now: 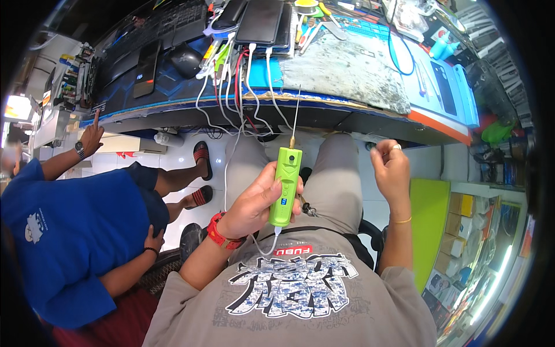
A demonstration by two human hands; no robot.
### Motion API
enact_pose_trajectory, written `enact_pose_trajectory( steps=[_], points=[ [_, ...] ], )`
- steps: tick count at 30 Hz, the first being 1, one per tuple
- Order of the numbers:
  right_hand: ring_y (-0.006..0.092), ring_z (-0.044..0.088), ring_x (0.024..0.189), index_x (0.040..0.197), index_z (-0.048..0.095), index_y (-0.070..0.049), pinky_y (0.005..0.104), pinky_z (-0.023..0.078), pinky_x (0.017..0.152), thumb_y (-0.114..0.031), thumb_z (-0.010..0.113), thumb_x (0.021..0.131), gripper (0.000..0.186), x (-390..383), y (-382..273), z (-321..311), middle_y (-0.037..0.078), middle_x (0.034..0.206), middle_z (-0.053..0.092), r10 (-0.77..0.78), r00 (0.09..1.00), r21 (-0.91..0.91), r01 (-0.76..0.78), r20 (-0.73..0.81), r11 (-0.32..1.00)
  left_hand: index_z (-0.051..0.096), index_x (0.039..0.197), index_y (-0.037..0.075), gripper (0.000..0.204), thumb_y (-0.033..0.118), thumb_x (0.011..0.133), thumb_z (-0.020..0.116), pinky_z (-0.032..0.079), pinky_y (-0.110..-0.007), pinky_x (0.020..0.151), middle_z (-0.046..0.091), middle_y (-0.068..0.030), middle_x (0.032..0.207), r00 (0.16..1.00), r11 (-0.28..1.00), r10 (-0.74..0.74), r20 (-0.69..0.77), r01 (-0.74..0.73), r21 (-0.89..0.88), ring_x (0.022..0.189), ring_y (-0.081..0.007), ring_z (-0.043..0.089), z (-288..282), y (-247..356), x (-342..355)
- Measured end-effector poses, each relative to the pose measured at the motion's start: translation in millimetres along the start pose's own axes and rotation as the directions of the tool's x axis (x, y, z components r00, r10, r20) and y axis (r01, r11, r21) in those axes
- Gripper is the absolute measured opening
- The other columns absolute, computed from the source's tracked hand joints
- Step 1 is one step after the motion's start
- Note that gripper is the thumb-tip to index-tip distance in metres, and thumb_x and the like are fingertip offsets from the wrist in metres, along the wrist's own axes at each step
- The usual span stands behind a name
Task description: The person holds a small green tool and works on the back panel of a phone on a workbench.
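Observation:
My left hand (260, 194) is wrapped round a green handheld rotary tool (282, 196) with buttons and a small lit display. A long thin metal rod (296, 115) rises from its brass collar, the tip reaching in front of the workbench edge. From the tool's lower end a white cable (267, 253) runs off to the left. My right hand (392, 170) is raised over my right thigh, apart from the tool. Its fingers are curled in toward the thumb, and nothing shows between them.
On the workbench lie a grey stained work mat (352, 72), stacked phones (260, 23) with white cables hanging over the edge, a mouse (185, 60) and another phone (147, 69). A blue tray (465, 95) sits at right. A person in blue (87, 225) stands left, one hand on the bench.

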State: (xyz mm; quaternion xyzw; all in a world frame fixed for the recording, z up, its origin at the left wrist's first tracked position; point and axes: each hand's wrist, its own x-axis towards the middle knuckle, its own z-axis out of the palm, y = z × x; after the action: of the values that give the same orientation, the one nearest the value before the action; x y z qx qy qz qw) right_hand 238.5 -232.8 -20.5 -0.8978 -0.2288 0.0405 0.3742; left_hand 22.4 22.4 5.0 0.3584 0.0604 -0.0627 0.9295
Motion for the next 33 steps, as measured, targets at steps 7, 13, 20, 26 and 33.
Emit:
enact_pose_trajectory(
  steps=[7,13,20,26,33],
  points=[
    [0.0248,0.071,0.083,0.113,0.071,0.004,0.0384,0.056,0.075,-0.015,0.075,0.095,0.027,-33.3,9.2,23.3,0.019,0.097,0.073,0.114,0.974,0.034,-0.123,0.197,0.992,0.029,0.154,0.008,0.054,0.042,0.114,0.044,0.058,-0.041,0.089,0.055,-0.0132,0.130,0.999,0.998,0.039,-0.032,-0.041,-0.047,0.106,-0.0214,0.066,-7.7,-7.4,3.5],
    [0.0286,0.071,0.090,0.110,0.071,0.005,0.0389,0.056,0.083,-0.018,0.068,0.101,0.025,-56.7,-59.5,51.4,0.019,0.101,0.074,-0.127,0.860,0.364,-0.072,0.495,0.929,0.035,0.149,0.007,0.055,0.049,0.114,0.037,0.058,-0.042,0.092,0.056,-0.0143,0.125,0.974,0.976,0.173,-0.143,-0.189,-0.105,0.104,-0.0220,0.066,-5.0,-20.5,19.4],
    [0.0163,0.065,0.085,0.107,0.072,0.004,0.0327,0.053,0.081,-0.023,0.060,0.109,0.029,-87.1,-99.7,79.1,0.009,0.096,0.072,-0.178,0.623,0.572,-0.518,0.761,0.636,0.044,0.133,0.008,0.046,0.049,0.114,0.039,0.058,-0.041,0.090,0.057,-0.0118,0.118,0.922,0.960,0.274,-0.274,-0.279,0.023,0.098,-0.0210,0.066,-2.0,-18.3,27.5],
    [0.0102,0.061,0.082,0.099,0.071,0.001,0.0295,0.052,0.078,-0.024,0.056,0.112,0.032,-89.0,-92.4,87.8,0.002,0.088,0.070,-0.193,0.576,0.566,-0.584,0.794,0.582,0.044,0.135,0.008,0.045,0.047,0.114,0.040,0.058,-0.037,0.077,0.056,-0.0104,0.115,0.870,0.937,0.342,-0.355,-0.344,0.061,0.089,-0.0193,0.064,-0.3,-21.3,23.3],
    [0.0140,0.065,0.087,0.099,0.069,0.002,0.0318,0.053,0.089,-0.020,0.056,0.111,0.028,-93.4,-97.0,72.6,0.006,0.090,0.071,-0.238,0.447,0.419,-0.367,0.862,0.831,0.046,0.134,0.011,0.045,0.051,0.113,0.043,0.057,-0.035,0.072,0.056,-0.0076,0.113,0.763,0.842,0.480,-0.432,-0.539,-0.016,0.087,-0.0182,0.063,-8.7,-7.4,26.6]
  ],
)
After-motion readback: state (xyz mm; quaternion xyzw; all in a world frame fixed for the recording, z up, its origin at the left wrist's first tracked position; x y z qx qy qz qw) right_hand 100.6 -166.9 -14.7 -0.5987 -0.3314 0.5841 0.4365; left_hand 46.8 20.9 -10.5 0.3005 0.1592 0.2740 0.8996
